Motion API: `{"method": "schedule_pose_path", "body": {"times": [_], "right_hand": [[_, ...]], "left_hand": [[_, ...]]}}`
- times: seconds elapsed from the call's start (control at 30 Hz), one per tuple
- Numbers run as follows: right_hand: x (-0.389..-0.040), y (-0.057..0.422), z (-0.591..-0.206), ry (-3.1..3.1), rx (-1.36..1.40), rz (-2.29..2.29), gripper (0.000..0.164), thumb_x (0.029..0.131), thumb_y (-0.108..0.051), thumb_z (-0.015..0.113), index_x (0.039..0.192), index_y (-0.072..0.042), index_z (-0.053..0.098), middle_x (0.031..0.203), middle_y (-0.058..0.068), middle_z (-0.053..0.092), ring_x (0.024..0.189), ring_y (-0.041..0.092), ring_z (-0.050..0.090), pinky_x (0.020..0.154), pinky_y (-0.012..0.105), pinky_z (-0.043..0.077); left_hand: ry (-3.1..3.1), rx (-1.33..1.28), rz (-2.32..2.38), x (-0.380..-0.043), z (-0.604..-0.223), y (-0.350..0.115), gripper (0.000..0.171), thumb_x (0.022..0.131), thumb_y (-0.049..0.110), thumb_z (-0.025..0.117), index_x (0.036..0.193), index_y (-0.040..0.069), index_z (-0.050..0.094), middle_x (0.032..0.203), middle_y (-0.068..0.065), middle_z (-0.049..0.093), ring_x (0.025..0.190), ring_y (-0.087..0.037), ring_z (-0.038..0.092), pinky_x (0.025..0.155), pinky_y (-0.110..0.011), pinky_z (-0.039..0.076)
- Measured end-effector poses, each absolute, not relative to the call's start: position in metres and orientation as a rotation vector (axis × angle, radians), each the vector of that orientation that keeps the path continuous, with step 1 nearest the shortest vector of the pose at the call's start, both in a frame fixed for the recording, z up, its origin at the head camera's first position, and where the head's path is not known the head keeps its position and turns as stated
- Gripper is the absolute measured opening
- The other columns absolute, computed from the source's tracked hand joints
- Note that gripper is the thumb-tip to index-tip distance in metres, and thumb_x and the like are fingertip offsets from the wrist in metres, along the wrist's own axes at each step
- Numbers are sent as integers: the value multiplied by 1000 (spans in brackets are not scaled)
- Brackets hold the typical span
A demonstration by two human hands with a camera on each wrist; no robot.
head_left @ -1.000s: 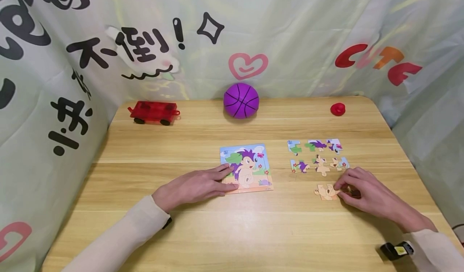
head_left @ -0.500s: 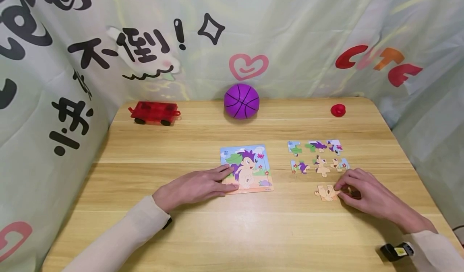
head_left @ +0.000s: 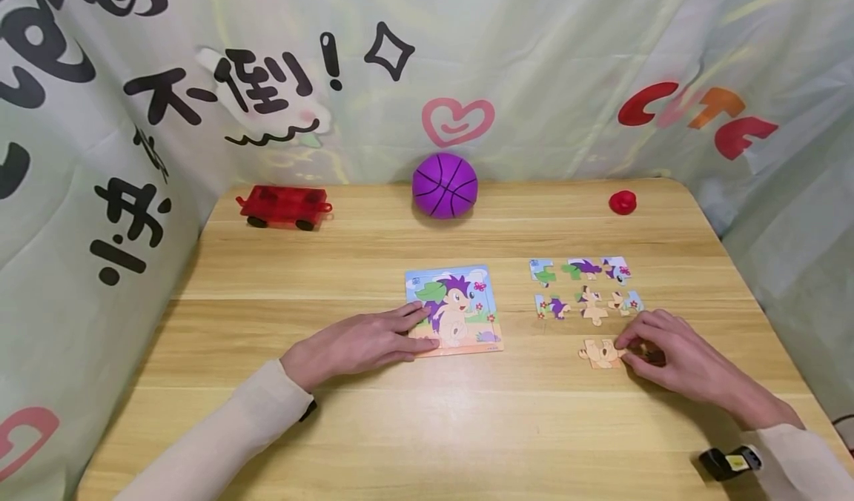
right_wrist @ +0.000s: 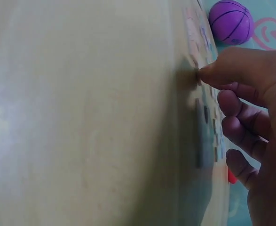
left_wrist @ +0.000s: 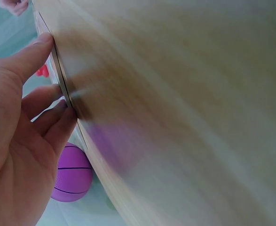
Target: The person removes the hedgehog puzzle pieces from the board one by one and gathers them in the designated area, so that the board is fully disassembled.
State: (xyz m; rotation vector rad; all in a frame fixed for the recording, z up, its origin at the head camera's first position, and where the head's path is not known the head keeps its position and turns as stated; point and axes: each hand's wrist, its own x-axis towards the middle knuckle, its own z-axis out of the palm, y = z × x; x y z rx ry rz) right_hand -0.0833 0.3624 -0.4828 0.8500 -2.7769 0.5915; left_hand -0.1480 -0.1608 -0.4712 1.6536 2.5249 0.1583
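My left hand [head_left: 363, 344] rests its fairly straight fingers on the lower left of a square puzzle board [head_left: 477, 319] with a purple-haired hedgehog picture. In the left wrist view its thumb and fingers [left_wrist: 41, 96] lie along the board's edge. On the right, thumb and forefinger of my right hand [head_left: 687, 364] pinch the right end of a peach puzzle piece [head_left: 603, 356] flat on the table. The other fingers [right_wrist: 241, 129] are bent. Something shadowed lies under this palm, its kind unclear. Several loose pieces, among them a hedgehog-face piece [head_left: 591, 304], form two rows just behind.
Along the back of the wooden table [head_left: 373, 442] stand a red toy wagon [head_left: 283, 206], a purple ball [head_left: 444, 186] and a small red object [head_left: 623, 202]. A printed curtain [head_left: 547, 64] hangs behind and at both sides.
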Motion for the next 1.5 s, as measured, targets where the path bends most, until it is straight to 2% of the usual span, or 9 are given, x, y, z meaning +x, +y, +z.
{"method": "schedule_pose_path", "body": {"times": [0.1, 0.23, 0.47, 0.8, 0.93, 1.07, 1.23, 1.5], "right_hand": [[-83, 362, -478, -2766, 832, 651, 50, 68, 5, 95, 99, -28, 75, 98, -17, 66, 89, 0, 52, 77, 15, 40], [-85, 356, -469, -2733, 802, 719, 50, 70, 8, 92, 102, -26, 76, 101, -16, 68, 94, -1, 56, 83, 12, 44], [-93, 309, -451, -2713, 747, 827, 38, 80, 3, 90, 104, -23, 77, 103, -15, 70, 98, -1, 60, 88, 12, 48], [-114, 229, -450, -2777, 767, 886, 17, 93, -12, 87, 106, -17, 78, 105, -12, 72, 100, 7, 65, 87, 38, 60], [-120, 197, -454, -2809, 796, 945, 17, 96, -18, 85, 111, -16, 79, 107, -8, 74, 103, 12, 66, 91, 41, 59], [-123, 167, -460, -2836, 853, 994, 19, 98, -22, 83, 115, -14, 79, 109, -3, 73, 103, 15, 65, 90, 39, 59], [-124, 140, -472, -2889, 949, 985, 21, 97, -22, 82, 116, -15, 77, 106, -4, 69, 99, 12, 63, 89, 33, 59], [-126, 125, -482, -2945, 942, 983, 25, 97, -19, 82, 120, -14, 76, 113, -4, 67, 97, 8, 62, 87, 29, 60]], "left_hand": [[2525, 1654, 155, -148, -471, -161, 43, 114, 34, 59, 158, 32, 60, 174, -16, 41, 160, -31, 43, 117, -42, 54], [2525, 1660, 148, -148, -470, -161, 43, 114, 34, 59, 158, 31, 60, 173, -16, 41, 160, -31, 43, 117, -42, 54], [2538, 1669, 151, -146, -469, -161, 43, 114, 34, 60, 157, 31, 61, 172, -18, 44, 159, -32, 45, 116, -42, 54], [2545, 1663, 152, -145, -469, -160, 43, 114, 34, 59, 157, 32, 60, 171, -18, 44, 159, -31, 45, 114, -42, 56], [2543, 1675, 149, -145, -469, -160, 43, 114, 34, 59, 157, 32, 60, 171, -19, 44, 159, -32, 45, 114, -42, 56], [2539, 1654, 158, -146, -469, -161, 44, 114, 34, 60, 157, 32, 60, 172, -18, 43, 159, -32, 45, 114, -42, 56], [2531, 1630, 171, -145, -470, -161, 44, 114, 36, 58, 158, 34, 58, 173, -17, 41, 160, -31, 43, 114, -42, 57], [2531, 1636, 168, -146, -471, -162, 45, 114, 35, 58, 159, 35, 57, 174, -17, 40, 161, -31, 42, 113, -41, 57]]}}
